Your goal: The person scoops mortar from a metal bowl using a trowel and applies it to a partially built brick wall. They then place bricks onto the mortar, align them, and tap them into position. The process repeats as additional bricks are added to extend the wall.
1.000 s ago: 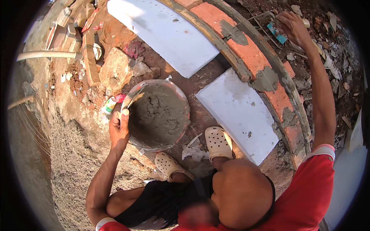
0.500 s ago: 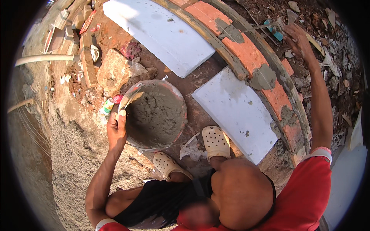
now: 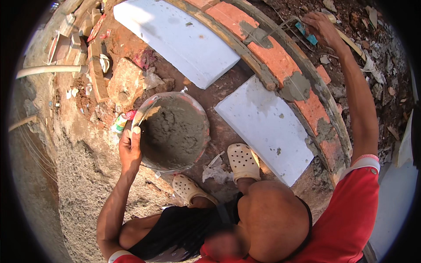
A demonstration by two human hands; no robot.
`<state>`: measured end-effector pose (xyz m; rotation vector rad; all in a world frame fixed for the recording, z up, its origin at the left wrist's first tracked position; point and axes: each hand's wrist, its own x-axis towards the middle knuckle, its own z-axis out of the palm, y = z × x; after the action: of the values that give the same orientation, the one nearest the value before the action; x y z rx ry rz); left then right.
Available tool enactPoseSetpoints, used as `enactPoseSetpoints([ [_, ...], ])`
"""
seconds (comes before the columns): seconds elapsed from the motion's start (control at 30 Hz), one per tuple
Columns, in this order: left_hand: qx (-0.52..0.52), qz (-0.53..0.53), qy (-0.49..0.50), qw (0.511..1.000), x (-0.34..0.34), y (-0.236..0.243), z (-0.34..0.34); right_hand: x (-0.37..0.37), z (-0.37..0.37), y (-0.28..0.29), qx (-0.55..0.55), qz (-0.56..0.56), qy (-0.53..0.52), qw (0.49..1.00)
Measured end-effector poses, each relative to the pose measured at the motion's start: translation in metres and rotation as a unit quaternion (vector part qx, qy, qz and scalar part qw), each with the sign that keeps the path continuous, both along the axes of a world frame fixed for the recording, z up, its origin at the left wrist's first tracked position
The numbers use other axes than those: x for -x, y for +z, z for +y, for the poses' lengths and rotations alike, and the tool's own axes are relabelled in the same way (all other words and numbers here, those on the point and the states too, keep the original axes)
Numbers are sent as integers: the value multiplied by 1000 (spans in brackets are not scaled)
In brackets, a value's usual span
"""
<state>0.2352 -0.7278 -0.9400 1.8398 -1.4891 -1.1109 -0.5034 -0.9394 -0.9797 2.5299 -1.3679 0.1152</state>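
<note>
My left hand (image 3: 130,147) grips the near-left rim of a round bucket (image 3: 205,147), its thumb on top. Grey wet mortar (image 3: 175,131) fills much of the bucket. Stretched out at the upper right, my right hand (image 3: 323,30) is closed round the handle of a trowel (image 3: 287,22). The trowel's blade is seen nearly edge-on, over the brick course near a mortar patch (image 3: 259,37). Orange bricks (image 3: 277,56) lie in a curved row with grey mortar on and between them. A thin string runs along the course.
Two white boards (image 3: 267,127) lie between the bucket and the bricks, mortar spots on them. Timber strips (image 3: 258,72) flank the course. Rubble (image 3: 381,87) covers the ground at right. A small green-and-white bottle (image 3: 119,123), a stone (image 3: 126,81) and a pale pipe (image 3: 52,70) are at left.
My right hand and the trowel have shifted a little left and away from me, and the trowel has tilted. My left hand keeps its hold on the bucket rim.
</note>
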Motion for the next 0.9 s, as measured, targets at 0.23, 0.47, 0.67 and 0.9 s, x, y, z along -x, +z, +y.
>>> enactPoseSetpoints([
  [0.23,15,11,-13,1000,2,0,-1,-21,-23,3,47,-7,63,997],
  [0.47,14,5,-6,1000,-1,2,2,-54,-1,77,-22,-29,45,998],
  [0.67,31,-19,-5,999,9,5,-1,-84,-4,64,11,16,1,1000],
  [0.9,-6,-2,6,1000,8,7,0,-71,0,80,16,-8,-25,1000],
])
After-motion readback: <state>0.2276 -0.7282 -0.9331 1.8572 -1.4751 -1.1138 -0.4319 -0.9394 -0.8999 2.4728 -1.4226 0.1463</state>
